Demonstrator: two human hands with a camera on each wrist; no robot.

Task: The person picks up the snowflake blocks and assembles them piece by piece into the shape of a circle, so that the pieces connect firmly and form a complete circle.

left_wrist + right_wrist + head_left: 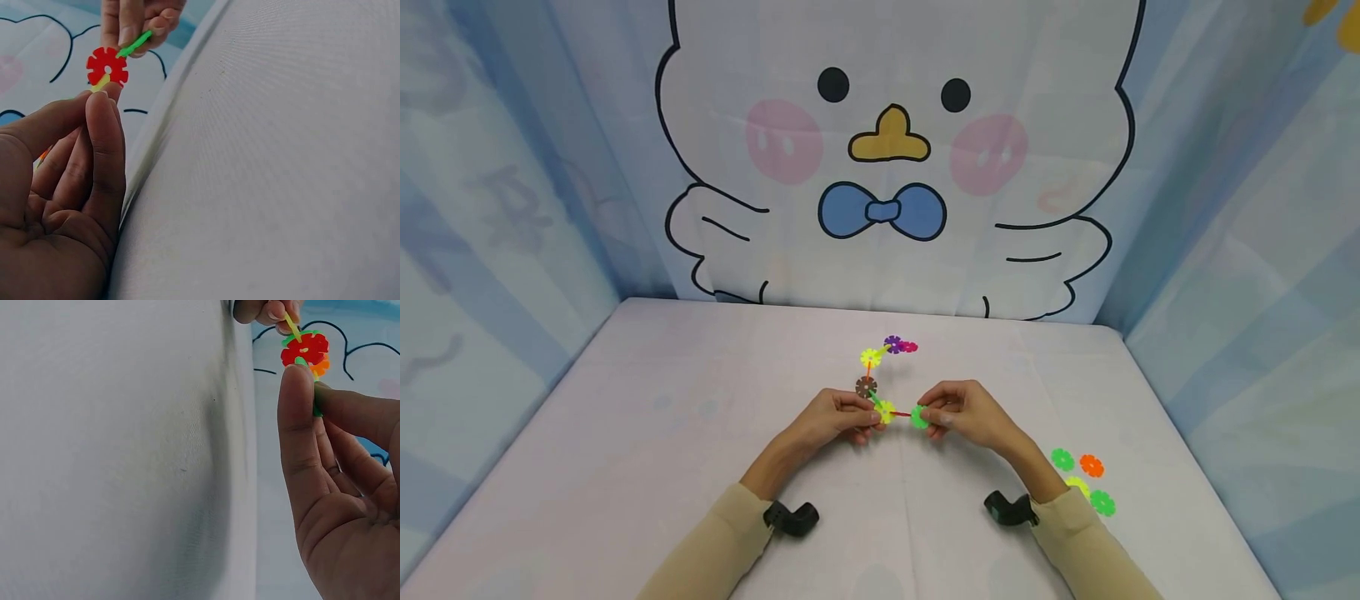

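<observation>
Between thumb and fingers, my left hand (838, 414) pinches a yellow notched plastic disc (886, 412) in a chain of interlocking discs. My right hand (966, 412) pinches a green notched disc (918, 417) at the chain's near end. A red disc (97, 64) joins the two, seen edge-on in the head view and face-on in both wrist views. Past the yellow disc, the chain bends away over a brown disc (866, 387) and another yellow disc (870, 358). A purple disc (892, 344) and a pink disc (909, 347) form its far end.
Loose discs lie to the right beside the right forearm: a green one (1062, 459), an orange one (1092, 466), a yellow one (1077, 485) partly hidden by the sleeve, and another green one (1102, 502). A printed cloth (880, 267) hangs behind the white table (700, 375).
</observation>
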